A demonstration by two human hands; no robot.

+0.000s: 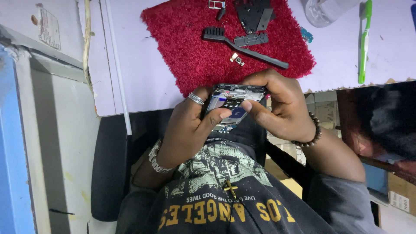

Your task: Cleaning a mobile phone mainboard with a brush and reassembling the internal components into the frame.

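Hands grip an opened smartphone (234, 104) with its back cover off, held at the near edge of a red mat (195, 47). The left hand (190, 125) curls around one side, thumb pressed on the exposed circuitry. The right hand (277, 108) wraps the other side, thumb touching the same inner area. This looks like inspecting or working a part loose; any further move calls for fine fingertip pressure. On the mat beyond the phone lie a black brush (242, 45), a small camera module (236, 59) and black cover pieces (255, 15). A green toothbrush (365, 41) lies right of the mat. Nothing blocks the hands.
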